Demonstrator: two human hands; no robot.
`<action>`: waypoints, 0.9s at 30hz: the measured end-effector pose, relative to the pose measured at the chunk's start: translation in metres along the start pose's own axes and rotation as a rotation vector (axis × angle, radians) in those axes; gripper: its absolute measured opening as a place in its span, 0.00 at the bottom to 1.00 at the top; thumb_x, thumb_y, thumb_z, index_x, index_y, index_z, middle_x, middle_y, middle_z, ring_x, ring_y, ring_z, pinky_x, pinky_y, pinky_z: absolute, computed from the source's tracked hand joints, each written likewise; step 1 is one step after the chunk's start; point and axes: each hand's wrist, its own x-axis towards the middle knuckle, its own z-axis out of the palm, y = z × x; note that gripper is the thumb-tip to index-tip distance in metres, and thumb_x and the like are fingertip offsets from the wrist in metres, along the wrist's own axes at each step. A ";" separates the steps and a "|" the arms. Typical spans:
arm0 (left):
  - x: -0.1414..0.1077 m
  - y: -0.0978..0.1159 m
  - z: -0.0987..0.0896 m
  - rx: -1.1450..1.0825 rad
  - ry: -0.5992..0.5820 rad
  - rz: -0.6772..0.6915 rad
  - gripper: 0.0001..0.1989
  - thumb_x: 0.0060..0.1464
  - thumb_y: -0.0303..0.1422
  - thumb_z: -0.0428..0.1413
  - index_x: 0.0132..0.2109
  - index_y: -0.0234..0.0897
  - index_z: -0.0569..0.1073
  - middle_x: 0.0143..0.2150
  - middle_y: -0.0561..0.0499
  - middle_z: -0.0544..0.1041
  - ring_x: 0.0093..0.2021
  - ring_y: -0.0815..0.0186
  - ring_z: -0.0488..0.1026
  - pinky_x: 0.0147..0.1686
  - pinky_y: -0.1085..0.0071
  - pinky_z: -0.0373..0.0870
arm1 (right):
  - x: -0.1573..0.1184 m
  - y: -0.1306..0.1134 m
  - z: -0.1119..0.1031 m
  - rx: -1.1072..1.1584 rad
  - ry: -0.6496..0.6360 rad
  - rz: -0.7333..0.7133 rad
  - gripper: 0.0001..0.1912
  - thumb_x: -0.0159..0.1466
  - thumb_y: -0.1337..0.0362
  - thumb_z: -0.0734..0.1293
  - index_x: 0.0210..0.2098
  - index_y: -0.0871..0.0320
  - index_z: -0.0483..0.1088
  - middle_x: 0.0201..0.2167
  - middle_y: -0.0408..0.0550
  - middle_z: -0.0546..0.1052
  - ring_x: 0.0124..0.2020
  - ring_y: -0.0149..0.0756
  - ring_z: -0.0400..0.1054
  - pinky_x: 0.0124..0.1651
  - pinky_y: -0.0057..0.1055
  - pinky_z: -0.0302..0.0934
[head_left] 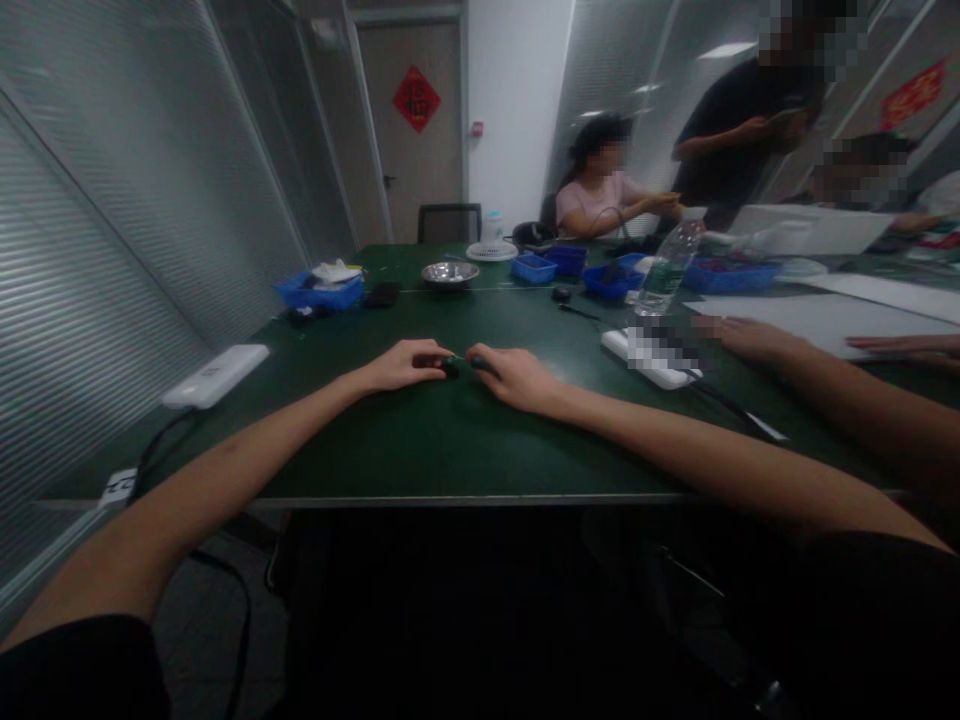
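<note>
I observe a green table (420, 450). My right hand (519, 378), grip closed, holds a dark handle (480, 364) on the near side of the metal bowl (450, 278); my left hand (403, 365), grip narrow, pinches a small dark piece (450, 368) on that same side.

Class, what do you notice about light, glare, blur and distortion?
Head view: near-black below the green table; head view: soft sheen beside the right hand; head view: standing person blurred; head view: left partition leaning, perhaps lens stretch; head view: dark item by left hand too unclear to identify.
</note>
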 end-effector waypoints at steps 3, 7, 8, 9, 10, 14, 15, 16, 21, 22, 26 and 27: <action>0.000 -0.001 0.000 0.013 -0.001 0.006 0.24 0.62 0.45 0.62 0.60 0.37 0.78 0.43 0.47 0.74 0.41 0.62 0.72 0.44 0.67 0.69 | 0.001 0.000 0.000 -0.005 -0.002 0.003 0.16 0.74 0.61 0.61 0.60 0.53 0.64 0.48 0.52 0.80 0.40 0.41 0.74 0.42 0.32 0.59; 0.000 0.000 -0.001 0.030 0.000 0.002 0.24 0.62 0.45 0.62 0.60 0.38 0.78 0.43 0.47 0.74 0.42 0.62 0.72 0.44 0.66 0.69 | 0.000 0.000 0.000 -0.006 0.000 0.002 0.16 0.74 0.61 0.61 0.59 0.53 0.64 0.46 0.51 0.80 0.39 0.41 0.73 0.40 0.32 0.58; 0.000 0.000 -0.001 0.036 0.000 0.001 0.24 0.62 0.45 0.62 0.60 0.38 0.78 0.43 0.47 0.74 0.42 0.61 0.73 0.44 0.66 0.69 | 0.000 0.000 0.000 -0.004 0.001 0.003 0.15 0.74 0.61 0.61 0.59 0.54 0.64 0.46 0.51 0.80 0.39 0.40 0.73 0.40 0.32 0.58; 0.000 0.001 -0.001 0.040 0.001 0.001 0.24 0.62 0.45 0.62 0.60 0.38 0.78 0.43 0.47 0.74 0.42 0.61 0.73 0.44 0.66 0.69 | 0.000 0.000 0.000 -0.001 0.002 0.004 0.15 0.74 0.62 0.61 0.59 0.54 0.64 0.46 0.51 0.80 0.39 0.40 0.73 0.40 0.32 0.58; 0.000 0.001 -0.001 0.044 0.001 0.002 0.24 0.62 0.45 0.62 0.60 0.38 0.78 0.43 0.47 0.74 0.42 0.61 0.73 0.44 0.66 0.69 | 0.000 -0.001 -0.001 0.002 0.003 0.006 0.15 0.74 0.62 0.61 0.59 0.54 0.64 0.46 0.51 0.80 0.39 0.40 0.73 0.40 0.32 0.58; -0.001 0.001 -0.002 0.036 -0.003 0.000 0.24 0.63 0.45 0.61 0.61 0.39 0.77 0.44 0.46 0.75 0.43 0.61 0.73 0.45 0.66 0.69 | 0.000 -0.001 -0.002 0.007 -0.005 0.012 0.16 0.73 0.63 0.61 0.59 0.55 0.65 0.46 0.52 0.80 0.39 0.39 0.72 0.39 0.31 0.57; -0.001 0.001 -0.002 0.032 -0.006 0.000 0.24 0.63 0.45 0.61 0.61 0.39 0.77 0.44 0.46 0.75 0.43 0.61 0.73 0.45 0.66 0.69 | 0.000 -0.001 -0.002 0.005 -0.005 0.013 0.16 0.73 0.63 0.61 0.59 0.55 0.65 0.46 0.52 0.80 0.39 0.39 0.72 0.39 0.31 0.57; -0.001 0.001 -0.002 0.031 -0.007 -0.001 0.24 0.63 0.45 0.61 0.61 0.39 0.77 0.45 0.46 0.75 0.43 0.61 0.73 0.45 0.66 0.69 | 0.000 -0.001 -0.002 0.002 -0.002 0.013 0.15 0.73 0.63 0.61 0.59 0.55 0.65 0.46 0.52 0.80 0.39 0.39 0.72 0.40 0.31 0.57; -0.001 0.002 -0.002 0.051 -0.002 -0.004 0.24 0.62 0.45 0.61 0.60 0.39 0.78 0.43 0.46 0.74 0.42 0.61 0.72 0.44 0.66 0.69 | -0.001 -0.001 -0.002 0.004 0.006 0.009 0.15 0.73 0.62 0.61 0.58 0.55 0.65 0.45 0.52 0.80 0.39 0.40 0.73 0.39 0.31 0.57; -0.001 0.002 -0.002 0.047 -0.002 -0.002 0.24 0.62 0.45 0.61 0.60 0.39 0.78 0.42 0.46 0.74 0.42 0.61 0.72 0.44 0.66 0.69 | -0.001 -0.001 -0.002 0.004 0.001 0.014 0.15 0.73 0.62 0.61 0.58 0.55 0.65 0.45 0.51 0.80 0.38 0.39 0.73 0.39 0.31 0.57; 0.000 0.002 -0.001 0.033 -0.002 -0.003 0.24 0.62 0.45 0.62 0.60 0.38 0.78 0.42 0.47 0.74 0.42 0.62 0.72 0.44 0.66 0.69 | 0.000 0.000 0.000 -0.018 0.005 0.026 0.15 0.73 0.62 0.61 0.58 0.54 0.65 0.45 0.51 0.80 0.39 0.40 0.73 0.39 0.31 0.57; 0.000 0.003 -0.001 0.033 -0.003 -0.005 0.24 0.62 0.45 0.62 0.60 0.38 0.78 0.42 0.47 0.74 0.42 0.62 0.72 0.43 0.66 0.69 | 0.000 0.000 0.000 -0.027 0.011 0.024 0.15 0.73 0.62 0.61 0.58 0.54 0.65 0.45 0.51 0.80 0.39 0.41 0.73 0.39 0.31 0.57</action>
